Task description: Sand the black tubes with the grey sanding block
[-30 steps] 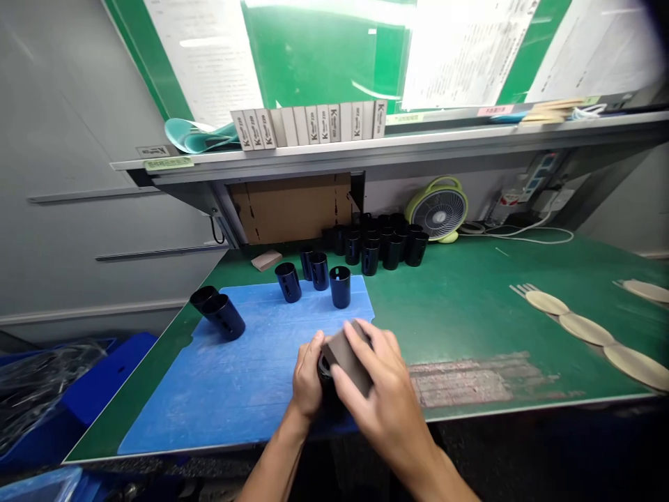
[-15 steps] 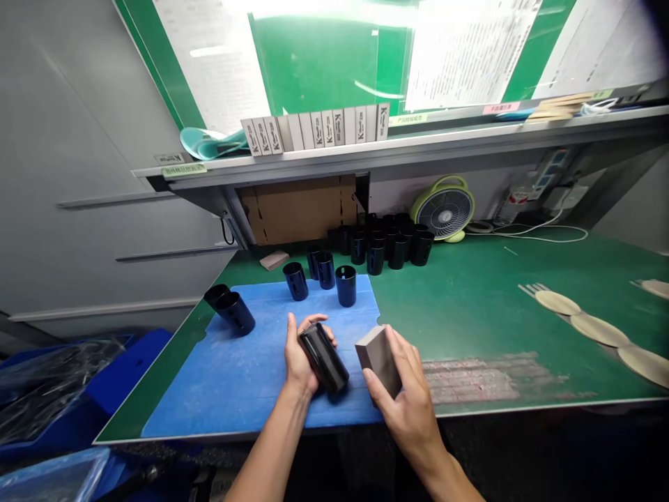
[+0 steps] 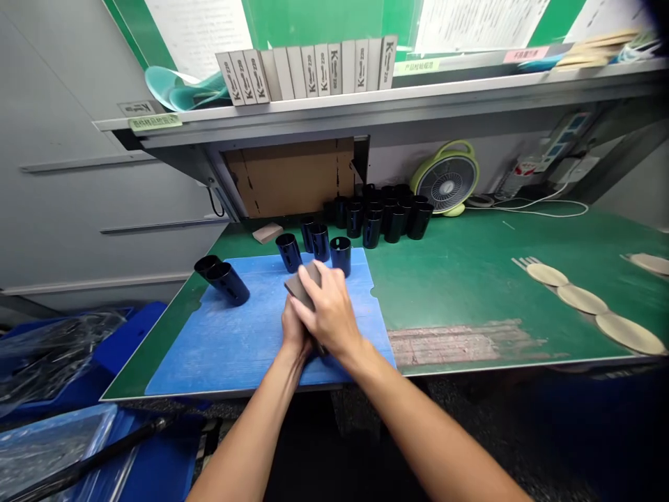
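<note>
Head view: looking forward and down at both hands, which work together over the near half of the blue mat (image 3: 178,366) on the green bench (image 3: 470,286).

Left hand (image 3: 295,335): closed around the black tube (image 3: 319,348), seemingly from below; its fingers are mostly hidden, so the exact hold is hard to read.

Right hand (image 3: 330,312): closed over the grey-brown sanding block (image 3: 301,285), fingers wrapped across it and pressing it down onto the tube.

Black tube: lies within the two hands near the mat's front edge, with only a sliver showing, so its surface cannot be judged.

Handling: the block seems best kept flat against the tube, with pressure spread through the palm and the lower hand steady.

Mat: two black cups (image 3: 224,284) lie near its left edge; three more (image 3: 288,252) stand along its back edge.

Bench back: a cluster of upright black cups (image 3: 396,224) stands by a green-rimmed desk fan (image 3: 447,183), under a shelf (image 3: 313,111) of white boxes (image 3: 308,71).

Bench right: beige oval pads (image 3: 581,299) lie in a row.

Floor left: blue crates (image 3: 130,335) hold clear plastic.
</note>
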Tool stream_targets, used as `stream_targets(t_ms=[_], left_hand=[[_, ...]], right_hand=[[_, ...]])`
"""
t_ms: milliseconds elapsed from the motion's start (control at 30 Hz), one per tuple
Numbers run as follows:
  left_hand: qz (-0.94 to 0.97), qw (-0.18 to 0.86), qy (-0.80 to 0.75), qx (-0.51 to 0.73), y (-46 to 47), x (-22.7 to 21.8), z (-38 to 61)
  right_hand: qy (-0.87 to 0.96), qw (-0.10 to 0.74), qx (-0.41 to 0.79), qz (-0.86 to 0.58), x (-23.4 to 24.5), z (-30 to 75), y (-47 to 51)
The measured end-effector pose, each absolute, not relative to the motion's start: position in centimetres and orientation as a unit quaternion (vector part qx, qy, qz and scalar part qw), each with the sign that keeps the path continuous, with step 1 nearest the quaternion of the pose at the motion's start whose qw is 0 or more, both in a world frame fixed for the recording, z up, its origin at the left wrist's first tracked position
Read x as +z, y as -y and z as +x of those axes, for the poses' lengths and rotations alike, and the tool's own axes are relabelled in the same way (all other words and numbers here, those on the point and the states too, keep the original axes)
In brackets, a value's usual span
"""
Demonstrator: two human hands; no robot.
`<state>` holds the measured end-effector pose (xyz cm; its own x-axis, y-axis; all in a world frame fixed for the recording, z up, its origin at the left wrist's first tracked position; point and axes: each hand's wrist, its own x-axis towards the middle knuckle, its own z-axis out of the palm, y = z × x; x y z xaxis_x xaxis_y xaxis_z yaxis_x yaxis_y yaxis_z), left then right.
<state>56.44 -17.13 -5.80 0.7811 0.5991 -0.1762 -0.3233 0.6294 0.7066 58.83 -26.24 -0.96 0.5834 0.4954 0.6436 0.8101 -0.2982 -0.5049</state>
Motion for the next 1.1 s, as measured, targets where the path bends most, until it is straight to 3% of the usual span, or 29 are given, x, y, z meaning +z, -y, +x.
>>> stream_targets(t_ms=[67,133,200,267,400,567,667,767,933,1100], left_hand=[[0.330,0.887,-0.192,0.260,17.1,-5.8,56.3],[0.340,0.899,-0.182,0.207,17.0,-5.7,56.1],[0.339,0.908,-0.180,0.172,16.8,-5.5,55.9],[0.323,0.913,-0.181,0.171,16.6,-5.3,55.8],[0.298,0.921,-0.181,0.174,16.6,-5.3,55.9],[0.283,0.934,-0.157,0.153,17.2,-5.1,55.8],[0.283,0.939,-0.149,0.129,17.2,-4.7,55.5],[0.283,0.939,-0.142,0.131,17.0,-4.0,55.2],[0.275,0.944,-0.154,0.095,16.9,-2.4,54.1],[0.286,0.946,-0.137,0.064,17.4,-0.6,53.7]], right_hand=[[0.401,0.491,-0.166,-0.755,2.1,61.7,24.5],[0.336,0.619,-0.110,-0.701,3.9,63.1,25.6],[0.238,0.742,0.006,-0.627,3.6,62.7,29.0],[0.130,0.809,0.150,-0.554,1.5,60.7,33.4],[-0.031,0.835,0.335,-0.436,-3.7,55.0,39.0],[-0.021,0.853,0.406,-0.328,-4.1,52.0,37.4],[0.032,0.849,0.402,-0.341,-3.1,52.5,35.8],[0.180,0.807,0.304,-0.472,-3.5,52.7,35.0],[0.418,0.550,0.035,-0.722,-5.9,52.0,34.4],[0.487,0.450,-0.052,-0.747,-6.7,51.9,34.6]])
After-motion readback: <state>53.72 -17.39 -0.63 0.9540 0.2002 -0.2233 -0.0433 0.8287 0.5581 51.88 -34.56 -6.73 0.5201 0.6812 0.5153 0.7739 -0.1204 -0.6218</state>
